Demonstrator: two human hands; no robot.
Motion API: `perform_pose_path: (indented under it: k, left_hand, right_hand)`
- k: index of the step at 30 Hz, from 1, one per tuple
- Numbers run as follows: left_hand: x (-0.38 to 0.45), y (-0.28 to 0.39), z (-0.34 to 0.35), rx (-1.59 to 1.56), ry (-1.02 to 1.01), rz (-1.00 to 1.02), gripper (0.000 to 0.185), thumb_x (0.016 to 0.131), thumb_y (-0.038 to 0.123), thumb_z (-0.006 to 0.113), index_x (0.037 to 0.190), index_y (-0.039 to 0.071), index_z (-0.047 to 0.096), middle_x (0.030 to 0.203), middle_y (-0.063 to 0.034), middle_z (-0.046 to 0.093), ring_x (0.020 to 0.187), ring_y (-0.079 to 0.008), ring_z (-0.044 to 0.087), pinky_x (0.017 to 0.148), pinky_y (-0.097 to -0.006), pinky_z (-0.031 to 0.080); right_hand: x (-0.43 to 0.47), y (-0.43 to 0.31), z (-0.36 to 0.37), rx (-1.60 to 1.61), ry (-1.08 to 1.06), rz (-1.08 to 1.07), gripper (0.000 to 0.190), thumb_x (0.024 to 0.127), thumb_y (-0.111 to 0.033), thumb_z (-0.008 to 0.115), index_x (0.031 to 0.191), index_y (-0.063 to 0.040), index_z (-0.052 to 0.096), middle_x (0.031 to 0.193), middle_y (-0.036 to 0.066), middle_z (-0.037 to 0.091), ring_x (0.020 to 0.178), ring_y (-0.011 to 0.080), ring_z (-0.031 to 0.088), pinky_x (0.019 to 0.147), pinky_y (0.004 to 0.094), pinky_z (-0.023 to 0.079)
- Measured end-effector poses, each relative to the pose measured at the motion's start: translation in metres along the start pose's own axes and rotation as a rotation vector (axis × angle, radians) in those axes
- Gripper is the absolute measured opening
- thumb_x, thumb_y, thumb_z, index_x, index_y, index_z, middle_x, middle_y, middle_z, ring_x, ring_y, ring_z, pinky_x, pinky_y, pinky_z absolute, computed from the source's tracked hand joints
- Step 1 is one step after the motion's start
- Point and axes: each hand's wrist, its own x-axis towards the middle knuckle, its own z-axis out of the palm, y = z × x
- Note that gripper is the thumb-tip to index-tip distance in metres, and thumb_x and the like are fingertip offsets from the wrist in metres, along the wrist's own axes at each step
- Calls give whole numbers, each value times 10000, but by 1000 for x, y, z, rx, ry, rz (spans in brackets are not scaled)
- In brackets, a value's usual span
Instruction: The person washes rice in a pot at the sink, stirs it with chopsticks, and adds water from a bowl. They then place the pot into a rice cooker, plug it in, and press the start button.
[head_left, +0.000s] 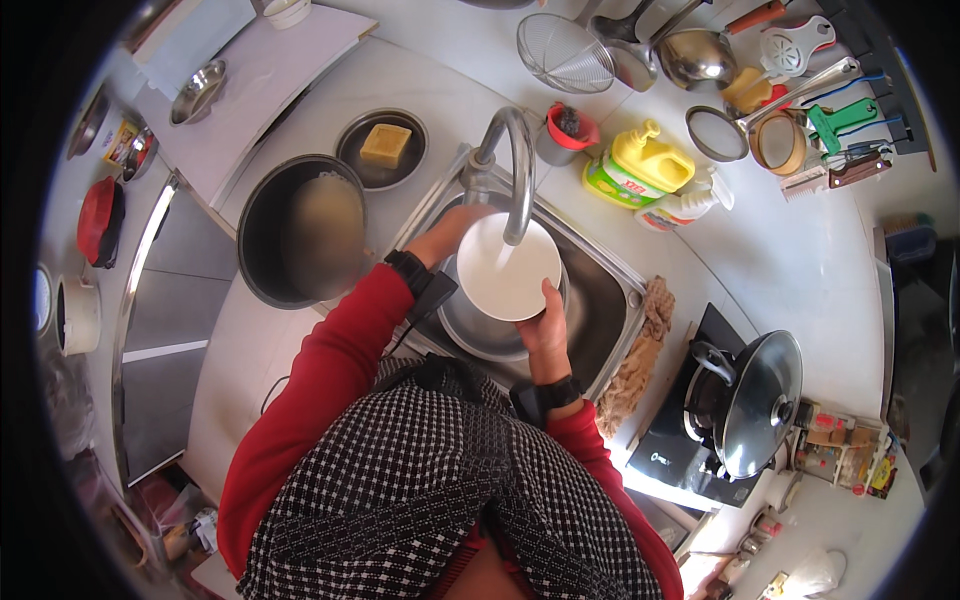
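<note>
A white bowl (510, 281) is under the curved metal faucet (525, 172), and water runs from the spout into it. My right hand (546, 330) grips the bowl's lower right rim, thumb on the edge. My left hand (454, 229) is at the bowl's upper left side near the faucet base; its fingers are partly hidden behind the bowl, so its hold cannot be told. Beneath the bowl, a round metal basin (480, 343) sits in the stainless steel sink (600, 300).
Left of the sink stand a dark pot (259, 247) and a metal dish (350, 161) holding a yellow soap bar (386, 145). Behind are a yellow detergent jug (637, 169) and a spray bottle (686, 202). A brown cloth (634, 367) and a lidded pan (761, 405) on the stove are at right.
</note>
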Motion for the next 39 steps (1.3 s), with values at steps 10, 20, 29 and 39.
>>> perform_pose_path:
  k: [10,20,29,39]
  left_hand:
    - [4,-14,0,-180,0,-100,199,897,83,489,1054,46,606,948,-29,646,788,-85,617,706,-235,501]
    - [7,-34,1,-287,11,-123,195,874,45,541,1058,45,609,944,-22,642,826,-86,605,728,-234,497]
    - [0,-42,-4,-218,54,-91,264,892,110,580,1140,21,581,1001,-33,634,912,-101,589,802,-246,482]
    - [-2,-35,-6,-38,62,20,272,889,193,562,1122,60,605,1062,-69,655,994,-165,602,892,-308,447]
  right_hand:
    - [-2,11,-14,1,-28,61,498,871,-292,504,1283,-22,432,1231,104,545,1100,276,548,899,415,462]
    - [-1,13,-17,-14,-43,28,506,874,-274,493,1300,-15,408,1256,114,522,1129,281,526,922,425,445]
    - [-4,12,-14,-40,-64,46,524,855,-251,516,1308,-15,400,1269,111,511,1157,272,503,956,407,415]
    - [-2,16,-14,42,-74,60,475,853,-180,492,1281,13,418,1253,154,509,1147,305,509,967,452,416]
